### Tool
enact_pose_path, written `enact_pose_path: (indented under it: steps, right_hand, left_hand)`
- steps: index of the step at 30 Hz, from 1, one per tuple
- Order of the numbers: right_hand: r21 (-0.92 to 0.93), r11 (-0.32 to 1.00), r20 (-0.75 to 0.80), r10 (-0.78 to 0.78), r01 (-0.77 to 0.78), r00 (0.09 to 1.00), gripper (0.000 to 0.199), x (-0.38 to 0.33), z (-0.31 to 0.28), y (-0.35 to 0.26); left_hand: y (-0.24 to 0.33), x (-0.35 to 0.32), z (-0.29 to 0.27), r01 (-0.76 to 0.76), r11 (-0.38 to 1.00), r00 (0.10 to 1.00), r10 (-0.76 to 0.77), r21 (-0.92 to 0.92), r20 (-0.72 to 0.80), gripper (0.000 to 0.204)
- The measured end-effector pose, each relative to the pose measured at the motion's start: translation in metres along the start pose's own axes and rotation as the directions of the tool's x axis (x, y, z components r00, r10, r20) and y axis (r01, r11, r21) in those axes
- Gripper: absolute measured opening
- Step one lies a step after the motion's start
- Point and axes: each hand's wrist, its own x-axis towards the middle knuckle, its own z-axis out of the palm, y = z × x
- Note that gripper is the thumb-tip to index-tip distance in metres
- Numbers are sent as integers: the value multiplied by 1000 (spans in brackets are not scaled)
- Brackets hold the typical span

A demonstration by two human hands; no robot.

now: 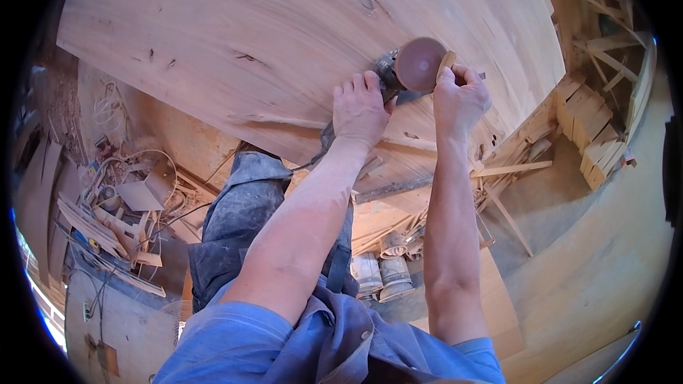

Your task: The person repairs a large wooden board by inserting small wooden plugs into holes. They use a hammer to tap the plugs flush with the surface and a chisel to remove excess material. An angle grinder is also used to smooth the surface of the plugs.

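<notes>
My left hand (359,108) is wrapped round the dark body of an angle grinder (386,75). Its round reddish-brown sanding disc (418,64) faces up and looks smooth, perhaps spinning. Between the thumb and fingers of my right hand (461,96) is a small tan piece of wood (446,62), held at the disc's right edge; whether it touches cannot be made out. Both hands are over a large pale wooden slab (284,35) with cracks and knots. The grinder's lower end is partly hidden behind my left hand.
A dark cord (313,160) runs from the grinder past my leg. At left lies a heap of wood offcuts and cables (135,206). Stacked wood blocks (587,124) stand at right. Below the slab are dusty cans (395,276) and loose wood strips (509,220).
</notes>
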Motion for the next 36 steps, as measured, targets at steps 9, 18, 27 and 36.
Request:
enact_pose_path:
  steps: [9, 18, 27, 36]
  right_hand:
    - [-119, 993, 105, 16, -3, 994, 9, -4, -12, -7]
    - [-202, 979, 289, 72, -13, 955, 11, -6, -29, 2]
    - [-228, 967, 386, 197, -113, 901, 17, 2, -41, -5]
    - [-78, 994, 155, 94, -83, 983, 21, 17, -12, -15]
  left_hand:
    - [0, 0, -3, 9, 1000, 999, -8, -12, 34, 57]
    - [0, 0, -1, 4, 1000, 999, -4, -5, 35, 57]
    - [-1, 0, 0, 3, 1000, 999, -3, -10, 41, 59]
    - [0, 0, 0, 13, 999, 1000, -12, -33, 28, 60]
